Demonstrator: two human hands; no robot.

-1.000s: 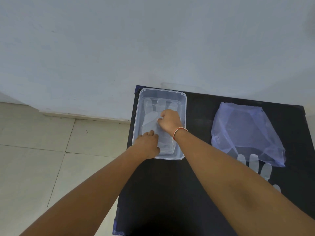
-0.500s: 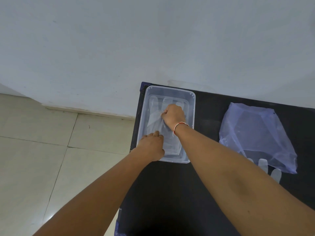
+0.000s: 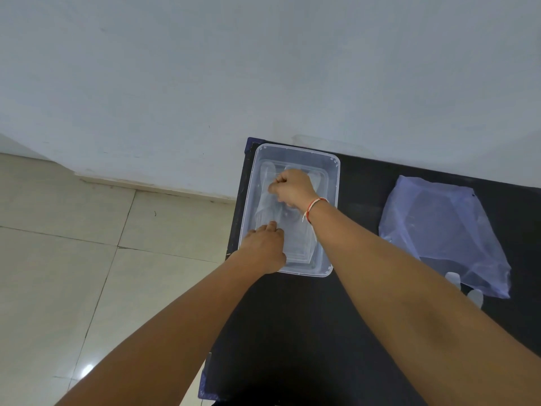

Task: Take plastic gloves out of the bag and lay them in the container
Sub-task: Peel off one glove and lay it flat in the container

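Note:
A clear plastic container (image 3: 332, 183) stands at the far left corner of the black table. Transparent plastic gloves (image 3: 268, 206) lie flat inside it. My right hand (image 3: 292, 187) is inside the container, fingers curled and pinching the top glove near its finger end. My left hand (image 3: 265, 247) rests at the container's near left corner, fingertips pressing the glove's cuff end down. A translucent bluish bag (image 3: 442, 230) lies to the right on the table, with white glove fingertips (image 3: 452, 278) poking out of its near edge.
The black table (image 3: 292, 332) meets a pale wall at the back. Its left edge drops to a beige tiled floor (image 3: 73, 273). My right forearm crosses the table between container and bag.
My right hand has slid toward the far end of the container along the glove. My left hand has stayed at the near corner. The view has shifted left.

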